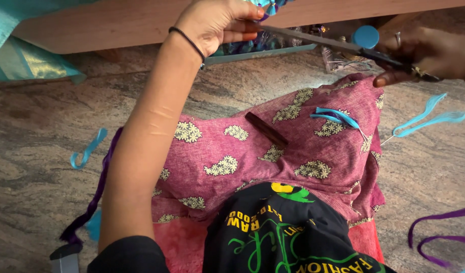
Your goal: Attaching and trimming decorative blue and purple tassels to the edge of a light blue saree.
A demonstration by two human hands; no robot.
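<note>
My left hand (217, 23) reaches up to the top of the view and pinches something small and blue-purple at the edge of a wooden frame (106, 23). My right hand (429, 53) grips the dark handles of a pair of scissors (343, 46), whose long blades point left towards my left fingers. A ring sits on one right finger. A round blue spool cap (366, 36) shows just above the blades. On my lap lies pink patterned cloth (242, 156) with a dark brown stick (266, 130) and a blue thread bundle (338, 117) resting on it.
The floor is speckled stone (40, 151). Blue thread strands (428, 119) lie at right, purple strands (439, 237) at lower right, a blue scrap (88, 149) and a purple braid (93, 197) at left. Teal fabric (25, 55) hangs top left.
</note>
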